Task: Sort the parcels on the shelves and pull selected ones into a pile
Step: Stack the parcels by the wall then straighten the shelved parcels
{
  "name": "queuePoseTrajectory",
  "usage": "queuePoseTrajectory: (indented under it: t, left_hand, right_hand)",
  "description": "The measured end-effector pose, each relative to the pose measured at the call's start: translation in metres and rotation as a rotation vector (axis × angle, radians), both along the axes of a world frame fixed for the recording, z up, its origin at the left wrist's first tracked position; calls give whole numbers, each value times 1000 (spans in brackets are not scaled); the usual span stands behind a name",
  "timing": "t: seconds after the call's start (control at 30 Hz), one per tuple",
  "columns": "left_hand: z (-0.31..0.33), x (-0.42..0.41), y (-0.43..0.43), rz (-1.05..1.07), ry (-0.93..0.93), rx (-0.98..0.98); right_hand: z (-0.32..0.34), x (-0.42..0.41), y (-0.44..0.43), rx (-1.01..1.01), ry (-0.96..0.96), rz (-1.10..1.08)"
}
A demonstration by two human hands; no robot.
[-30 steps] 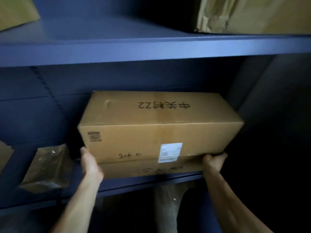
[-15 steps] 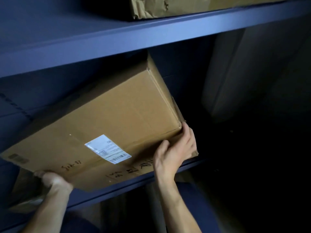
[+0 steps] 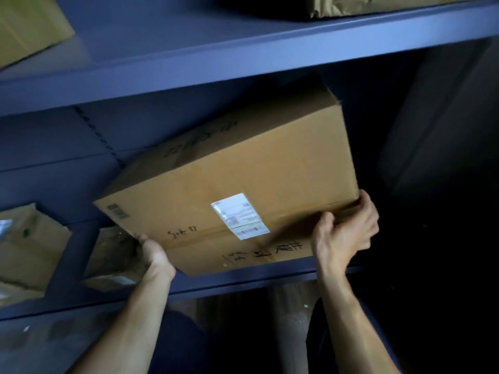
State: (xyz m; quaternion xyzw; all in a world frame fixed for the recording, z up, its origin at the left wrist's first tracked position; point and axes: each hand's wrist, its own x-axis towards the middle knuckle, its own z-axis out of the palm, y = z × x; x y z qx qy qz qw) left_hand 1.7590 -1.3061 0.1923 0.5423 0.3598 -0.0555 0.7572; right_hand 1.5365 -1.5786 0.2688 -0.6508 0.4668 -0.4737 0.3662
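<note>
A long brown cardboard box (image 3: pixel 229 182) with a white shipping label and black handwriting lies tilted on the middle blue shelf (image 3: pixel 243 279), its right end raised. My left hand (image 3: pixel 154 252) grips the box's lower left corner, fingers hidden beneath it. At the lower right corner my right hand (image 3: pixel 345 233) holds the box, thumb on the front face and fingers curled round the end. Part of the box juts out past the shelf's front edge.
A small parcel wrapped in clear film (image 3: pixel 113 257) sits just left of the box, and a worn carton (image 3: pixel 27 247) lies further left. Two more cartons (image 3: pixel 27 25) (image 3: pixel 378 4) rest on the upper shelf (image 3: pixel 243 58). Dark space lies to the right.
The box has gone from lying flat to tilted, right end up, and turned outward. My right hand has shifted to grip the lower right corner; the left stays under the left corner.
</note>
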Motion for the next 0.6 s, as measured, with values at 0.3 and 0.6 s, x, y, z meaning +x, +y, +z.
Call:
queuePoseTrajectory:
  t: [0.3, 0.6]
  left_hand:
    - [50, -19, -29, -229, -200, 558]
    - [47, -20, -46, -366, -257, 635]
  right_hand:
    - [-15, 2, -69, 144, 197, -113]
    - [-51, 3, -103, 169, 502, 32]
